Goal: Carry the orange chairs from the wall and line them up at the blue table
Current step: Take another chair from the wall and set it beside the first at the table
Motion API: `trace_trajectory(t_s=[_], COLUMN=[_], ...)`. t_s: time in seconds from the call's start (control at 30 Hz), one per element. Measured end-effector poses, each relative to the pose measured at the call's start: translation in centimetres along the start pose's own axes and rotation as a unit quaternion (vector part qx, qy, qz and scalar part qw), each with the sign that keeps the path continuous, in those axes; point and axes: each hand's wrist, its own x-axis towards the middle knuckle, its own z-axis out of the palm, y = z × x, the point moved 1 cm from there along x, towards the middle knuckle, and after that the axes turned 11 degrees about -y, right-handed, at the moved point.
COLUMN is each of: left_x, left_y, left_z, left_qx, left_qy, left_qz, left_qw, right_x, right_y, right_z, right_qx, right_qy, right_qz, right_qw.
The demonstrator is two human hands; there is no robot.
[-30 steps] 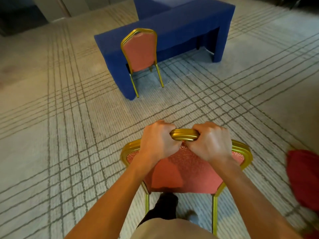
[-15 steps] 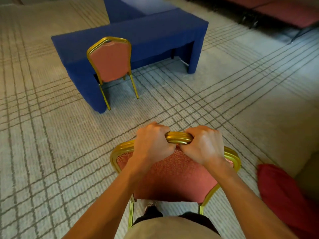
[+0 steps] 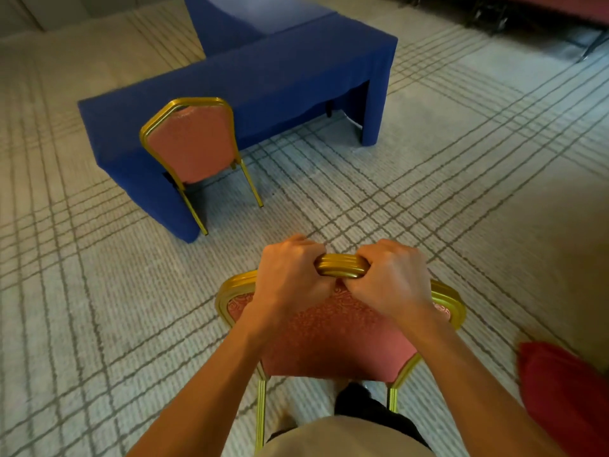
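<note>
While over carpet [image 3: 99, 324], hands [image 3: 290, 275] [image 3: 392, 278] round chair [image 3: 339, 334].

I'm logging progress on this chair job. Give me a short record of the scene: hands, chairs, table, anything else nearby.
left hand: grips the gold top rail of the held chair
right hand: grips the same rail, beside the left hand
held chair: orange back toward the person, not yet at the blue table
placed chair: stands at the blue table's near side, toward its left end
blue table: cloth hangs to the floor
other: red object at right edge; lined carpet
</note>
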Motion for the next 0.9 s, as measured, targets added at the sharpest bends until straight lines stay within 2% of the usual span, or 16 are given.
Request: trace_trajectory(t_s=[0.2, 0.4, 0.57, 0.9], left_x=[7.9, 13.8, 19.3, 32.0], left_y=[-0.4, -2.1, -6.4, -16.7], left_z=[0.4, 1.4, 2.5, 2.7], left_qx=[0.001, 0.03, 0.013, 0.001], left_qy=[0.024, 0.027, 0.039, 0.051], left_qz=[0.005, -0.033, -0.049, -0.049], left_qw=[1.0, 0.999, 0.998, 0.998], right_x=[7.6, 14.3, 21.4, 36.5], right_y=[4.9, 8.5, 9.9, 10.7], right_z=[0.2, 1.5, 4.0, 7.4], right_qx=[0.026, 0.045, 0.043, 0.01], right_qy=[0.039, 0.025, 0.017, -0.001], right_qz=[-0.054, -0.091, -0.112, -0.095], right_qw=[0.997, 0.995, 0.993, 0.995])
